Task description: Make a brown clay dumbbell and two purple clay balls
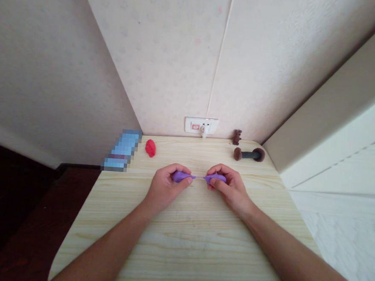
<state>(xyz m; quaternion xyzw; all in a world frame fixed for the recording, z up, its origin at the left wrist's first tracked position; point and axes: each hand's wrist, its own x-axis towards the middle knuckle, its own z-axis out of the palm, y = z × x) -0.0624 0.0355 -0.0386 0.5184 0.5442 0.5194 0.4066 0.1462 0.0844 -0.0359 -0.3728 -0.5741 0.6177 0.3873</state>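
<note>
A piece of purple modelling clay point(181, 176) is stretched between my two hands above the wooden table point(193, 239). My left hand point(167, 184) pinches one thick lump of it between thumb and fingers. The other lump sits in the closed fingers of my right hand point(229, 186). Only a thin strand joins the two lumps across the gap. Beyond my left hand lies a lump of red clay point(150, 148), apart from it. A dumbbell-shaped object point(249, 154) with brown ends and a dark bar lies beyond my right hand.
A small brown figurine point(237, 137) stands by the wall at the back right. A plug sits in the wall socket point(191, 124) behind the table. At the back left corner is a blurred blue item point(122, 149). A white cabinet point(342, 125) borders the right side.
</note>
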